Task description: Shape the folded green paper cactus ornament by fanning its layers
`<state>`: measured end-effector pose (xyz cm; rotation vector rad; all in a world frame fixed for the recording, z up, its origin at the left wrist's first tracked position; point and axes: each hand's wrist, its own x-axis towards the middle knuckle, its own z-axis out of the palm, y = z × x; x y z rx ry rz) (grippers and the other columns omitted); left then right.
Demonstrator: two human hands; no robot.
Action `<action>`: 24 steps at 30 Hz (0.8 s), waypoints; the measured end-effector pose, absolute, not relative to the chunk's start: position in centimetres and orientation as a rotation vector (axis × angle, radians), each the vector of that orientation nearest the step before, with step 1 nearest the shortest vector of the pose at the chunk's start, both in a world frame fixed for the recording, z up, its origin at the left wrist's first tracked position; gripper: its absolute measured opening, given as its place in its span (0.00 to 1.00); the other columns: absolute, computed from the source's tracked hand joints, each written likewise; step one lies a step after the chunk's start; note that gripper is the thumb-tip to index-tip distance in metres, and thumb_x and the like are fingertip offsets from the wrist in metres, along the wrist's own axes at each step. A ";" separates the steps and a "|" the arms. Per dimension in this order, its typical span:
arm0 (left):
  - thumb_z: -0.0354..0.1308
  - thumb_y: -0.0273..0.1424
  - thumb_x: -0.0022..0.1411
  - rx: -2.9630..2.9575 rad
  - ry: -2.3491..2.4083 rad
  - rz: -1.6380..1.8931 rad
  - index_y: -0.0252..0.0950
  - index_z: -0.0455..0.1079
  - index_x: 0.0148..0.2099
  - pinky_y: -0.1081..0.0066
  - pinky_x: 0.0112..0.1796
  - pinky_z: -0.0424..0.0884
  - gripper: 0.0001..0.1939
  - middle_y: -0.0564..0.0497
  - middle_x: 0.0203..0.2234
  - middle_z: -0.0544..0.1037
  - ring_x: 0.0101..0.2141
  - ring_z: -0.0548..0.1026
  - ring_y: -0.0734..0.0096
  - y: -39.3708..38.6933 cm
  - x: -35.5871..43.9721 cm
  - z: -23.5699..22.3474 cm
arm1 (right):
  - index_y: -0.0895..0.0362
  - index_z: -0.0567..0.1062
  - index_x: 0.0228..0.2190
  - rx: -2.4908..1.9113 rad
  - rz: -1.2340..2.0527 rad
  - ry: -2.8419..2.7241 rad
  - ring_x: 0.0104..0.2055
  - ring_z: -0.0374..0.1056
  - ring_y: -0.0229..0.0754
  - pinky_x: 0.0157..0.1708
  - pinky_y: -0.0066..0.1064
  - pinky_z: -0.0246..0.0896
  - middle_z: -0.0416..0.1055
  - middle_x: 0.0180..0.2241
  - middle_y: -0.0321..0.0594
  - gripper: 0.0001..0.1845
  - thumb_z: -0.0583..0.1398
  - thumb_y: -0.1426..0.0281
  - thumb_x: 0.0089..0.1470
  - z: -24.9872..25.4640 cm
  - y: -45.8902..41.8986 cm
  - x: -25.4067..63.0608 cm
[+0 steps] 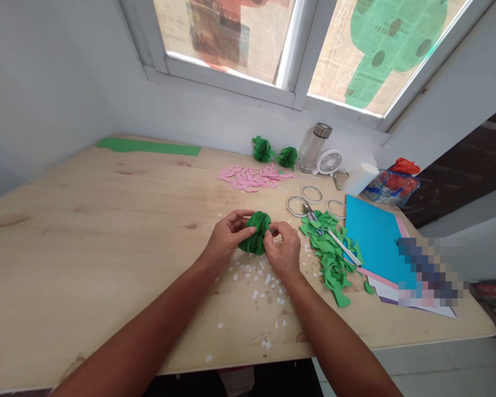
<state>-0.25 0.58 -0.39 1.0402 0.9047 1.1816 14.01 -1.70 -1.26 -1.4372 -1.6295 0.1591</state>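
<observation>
Between my hands, just above the wooden table point(119, 264), is a green layered paper ball point(255, 234) with many thin folds fanned out. My left hand point(228, 236) grips it from the left, thumb across its front and fingers behind. At its right edge, my right hand point(283, 247) pinches with thumb and forefinger; the exact spot between the fingertips is too small to make out. Small white paper bits point(255, 295) lie scattered beneath. To the right is a heap of green paper scraps point(333, 256), with scissors point(310, 212) and a white pen point(342, 246) on it.
Two green paper balls point(262, 150) stand by the wall near pink paper cut-outs point(252, 177). Behind are a glass bottle point(310, 151), a small white fan point(329, 162) and tape rolls point(312, 193). Blue paper point(372, 237) lies right; a green strip point(149, 146) lies far left.
</observation>
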 end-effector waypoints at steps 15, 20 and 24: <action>0.65 0.33 0.46 1.178 0.997 1.182 0.36 0.72 0.43 0.70 0.34 0.68 0.19 0.50 0.30 0.76 0.33 0.73 0.68 0.3 0.0 0.0 | 0.57 0.70 0.30 -1.430 -0.018 -1.847 0.34 0.65 0.42 0.38 0.34 0.50 0.71 0.28 0.39 0.05 0.55 0.72 0.52 -0.9 -2.2 13.8; 0.61 0.32 0.50 1.372 1.073 1.179 0.38 0.74 0.44 0.67 0.35 0.69 0.17 0.49 0.35 0.78 0.33 0.73 0.66 -0.3 0.3 0.2 | 0.57 0.70 0.30 -1.438 -0.101 -1.952 0.36 0.64 0.43 0.39 0.35 0.50 0.70 0.28 0.40 0.05 0.54 0.72 0.53 -0.5 -2.3 13.7; 0.59 0.30 0.51 1.616 1.133 1.249 0.44 0.76 0.43 0.64 0.41 0.67 0.15 0.50 0.35 0.79 0.36 0.73 0.62 -0.9 0.4 0.4 | 0.56 0.69 0.28 -1.452 -0.153 -1.992 0.34 0.62 0.43 0.39 0.36 0.49 0.68 0.27 0.40 0.05 0.53 0.74 0.52 -0.2 -2.6 13.6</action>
